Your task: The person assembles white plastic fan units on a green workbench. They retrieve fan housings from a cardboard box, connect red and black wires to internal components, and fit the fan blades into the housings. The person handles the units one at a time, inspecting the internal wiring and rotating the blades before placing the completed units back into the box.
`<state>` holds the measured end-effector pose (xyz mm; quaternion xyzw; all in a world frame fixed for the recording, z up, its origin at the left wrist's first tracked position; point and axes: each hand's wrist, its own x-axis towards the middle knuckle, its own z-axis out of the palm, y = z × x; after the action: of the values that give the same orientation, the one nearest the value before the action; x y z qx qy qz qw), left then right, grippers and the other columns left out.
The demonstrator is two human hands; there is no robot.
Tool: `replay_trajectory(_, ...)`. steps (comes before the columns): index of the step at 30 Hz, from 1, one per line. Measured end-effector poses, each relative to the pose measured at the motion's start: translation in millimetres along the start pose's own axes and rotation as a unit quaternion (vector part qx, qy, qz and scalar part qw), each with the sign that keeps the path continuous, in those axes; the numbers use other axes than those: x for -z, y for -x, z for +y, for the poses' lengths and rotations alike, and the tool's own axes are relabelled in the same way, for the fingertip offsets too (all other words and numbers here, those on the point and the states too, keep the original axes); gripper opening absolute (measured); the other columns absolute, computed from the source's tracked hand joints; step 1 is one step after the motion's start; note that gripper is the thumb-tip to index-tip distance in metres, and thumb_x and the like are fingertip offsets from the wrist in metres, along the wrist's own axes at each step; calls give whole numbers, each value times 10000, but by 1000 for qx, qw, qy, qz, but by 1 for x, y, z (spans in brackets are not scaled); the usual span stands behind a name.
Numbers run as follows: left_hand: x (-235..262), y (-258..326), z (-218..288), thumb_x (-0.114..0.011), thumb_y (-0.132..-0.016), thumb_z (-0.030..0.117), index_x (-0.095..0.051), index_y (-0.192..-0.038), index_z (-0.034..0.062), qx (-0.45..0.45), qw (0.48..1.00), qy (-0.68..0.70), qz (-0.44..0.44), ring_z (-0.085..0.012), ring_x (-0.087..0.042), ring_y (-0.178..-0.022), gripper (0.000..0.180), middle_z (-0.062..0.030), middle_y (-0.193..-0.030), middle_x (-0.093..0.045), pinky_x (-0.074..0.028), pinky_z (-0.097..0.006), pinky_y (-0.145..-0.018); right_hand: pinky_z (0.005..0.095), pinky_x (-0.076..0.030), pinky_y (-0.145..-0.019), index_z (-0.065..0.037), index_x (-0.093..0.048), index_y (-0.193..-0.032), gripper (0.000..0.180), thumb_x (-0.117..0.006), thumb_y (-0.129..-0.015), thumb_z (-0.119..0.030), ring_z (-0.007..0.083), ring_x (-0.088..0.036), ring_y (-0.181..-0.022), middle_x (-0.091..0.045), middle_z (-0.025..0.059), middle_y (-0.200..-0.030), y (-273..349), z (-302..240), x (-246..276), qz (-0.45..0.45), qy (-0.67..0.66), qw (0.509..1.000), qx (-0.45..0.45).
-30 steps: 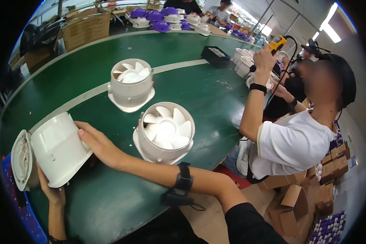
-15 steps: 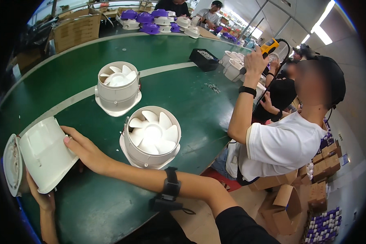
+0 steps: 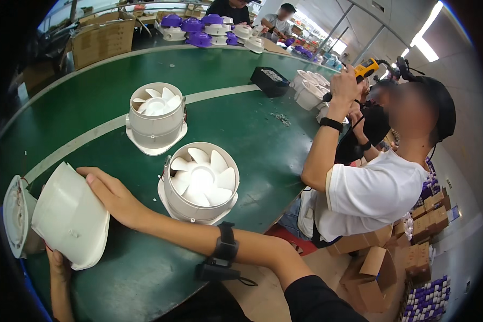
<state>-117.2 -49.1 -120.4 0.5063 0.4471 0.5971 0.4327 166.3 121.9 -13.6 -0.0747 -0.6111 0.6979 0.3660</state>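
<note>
At the left end of the table I hold a white plastic fan housing (image 3: 72,217) in both hands, tilted on its side. My right hand (image 3: 110,198) lies along its right upper side, thumb and fingers against the wall. My left hand (image 3: 58,264) supports it from below; most of those fingers are hidden behind it. Just left of it stands another white round part (image 3: 17,217), with wires at its top edge. Two white duct fans stand upright on the table: one nearer fan (image 3: 203,180) beside my right forearm, one farther fan (image 3: 155,115) behind.
A green curved table (image 3: 252,145) carries a black bin (image 3: 270,81) of small parts and loose screws (image 3: 280,119). A co-worker in a white shirt (image 3: 375,193) sits at the right, lifting a yellow tool (image 3: 366,70). Purple and white housings (image 3: 198,38) stand at the back.
The housing in my hands has turned and shifted slightly right and down, showing more of its outer side. My right hand has slid along it. The co-worker's yellow tool has moved right and slightly down.
</note>
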Motion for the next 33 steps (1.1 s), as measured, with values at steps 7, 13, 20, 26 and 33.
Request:
replay_trajectory(7, -49, -10, 32, -458, -947, 608, -249, -1520, 119, 19, 975, 158, 155, -238, -407, -1351, 782, -85, -1494, -373, -368, -391, -1100, 364, -383, -1024, 19, -315, -1446, 538, -411, -1027, -305, 287, -499, -1196, -492, 210, -1310, 12, -27, -16, 47, 147, 988, 14)
replay_trajectory(13, -76, -27, 59, -386, -1002, 548, -315, -1496, 135, 25, 941, 224, 254, -193, -449, -1306, 648, -47, -1460, -421, -403, -347, -1057, 492, -350, -1077, -82, -181, -1521, 950, -694, -803, -435, 505, -366, -1305, -222, 293, -1481, 20, -34, -18, -1, 378, 922, 84)
replay_trajectory(20, -83, -12, 46, -429, -970, 599, -209, -1517, 63, 20, 980, 56, 192, -214, -364, -1377, 797, -98, -1501, -348, -304, -381, -1130, 481, -322, -1111, -81, -93, -1529, 1265, -884, -586, -373, 475, -306, -1357, -219, 284, -1469, 15, -25, -17, 12, 305, 946, 107)
replay_trajectory(26, -102, -25, 62, -497, -955, 552, -133, -1534, 69, -55, 979, 10, 196, -241, -328, -1399, 837, -107, -1514, -303, -281, -394, -1144, 429, -205, -1165, -37, -62, -1531, 1261, -884, -635, -370, 358, -243, -1411, -232, 234, -1492, 12, -17, -5, 1, 163, 983, 86)
replay_trajectory(33, -101, -26, 68, -402, -960, 570, -141, -1549, 87, -18, 991, 41, 125, -241, -307, -1411, 805, -90, -1550, -275, -248, -393, -1156, 394, -254, -1131, -26, -133, -1511, 1094, -842, -727, -306, 268, -361, -1320, -356, 176, -1411, 10, -21, -9, 25, 42, 998, 36)
